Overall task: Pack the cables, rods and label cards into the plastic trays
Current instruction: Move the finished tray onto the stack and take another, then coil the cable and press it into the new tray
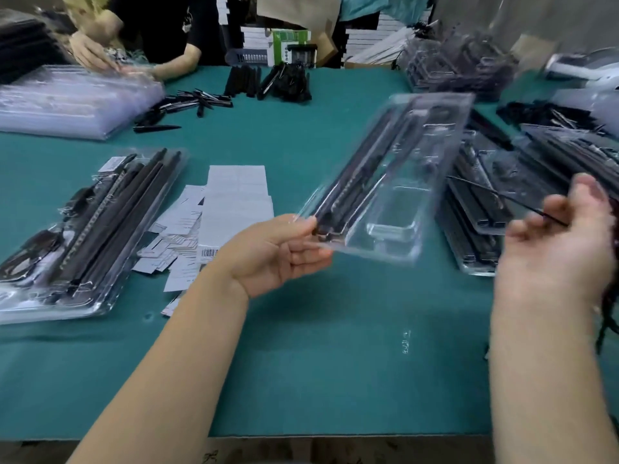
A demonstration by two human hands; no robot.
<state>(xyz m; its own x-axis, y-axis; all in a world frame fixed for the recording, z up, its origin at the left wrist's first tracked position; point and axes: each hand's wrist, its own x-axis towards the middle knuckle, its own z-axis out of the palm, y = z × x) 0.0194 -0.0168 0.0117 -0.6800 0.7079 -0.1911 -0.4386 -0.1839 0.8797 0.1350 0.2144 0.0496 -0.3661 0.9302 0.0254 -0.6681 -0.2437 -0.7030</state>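
Observation:
My left hand [279,251] pinches the near corner of a clear plastic tray [398,209] and holds it tilted above the green table. Black rods [355,177] lie in the tray's left channels; its near pocket is bare. My right hand [562,242] is raised at the right, fingers curled around a thin black cable [502,195] that runs off toward the trays behind. White label cards [231,202] lie scattered left of the tray. Packed trays [77,236] are stacked at the left.
More filled trays [475,229] are piled at the right. Loose black rods [187,102] and cable bundles [288,82] lie at the far middle. A stack of clear trays [73,102] sits far left, where another person's hands [90,51] work. The table's near edge [301,433] is close.

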